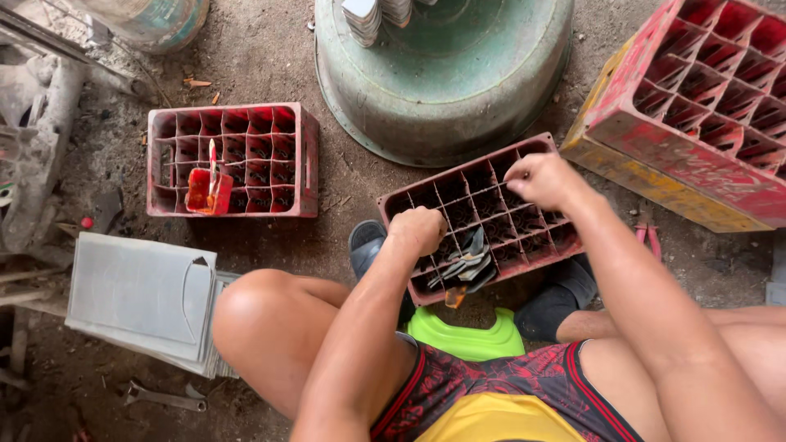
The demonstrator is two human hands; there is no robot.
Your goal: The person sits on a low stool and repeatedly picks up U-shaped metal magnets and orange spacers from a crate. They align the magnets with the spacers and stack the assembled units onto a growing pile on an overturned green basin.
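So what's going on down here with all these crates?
A person sits on a low green stool on the dirt ground, both hands over a red divided crate between their feet. The left hand is closed at its near edge; the right hand pinches something small at the far side. Cut metal pieces lie in the crate's cells. Another red crate sits to the left.

Both hands curled closed, left (417,231) nearer, right (547,180) farther out

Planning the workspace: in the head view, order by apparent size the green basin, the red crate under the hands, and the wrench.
1. Green basin
2. Red crate under both hands
3. Wrench, far smallest
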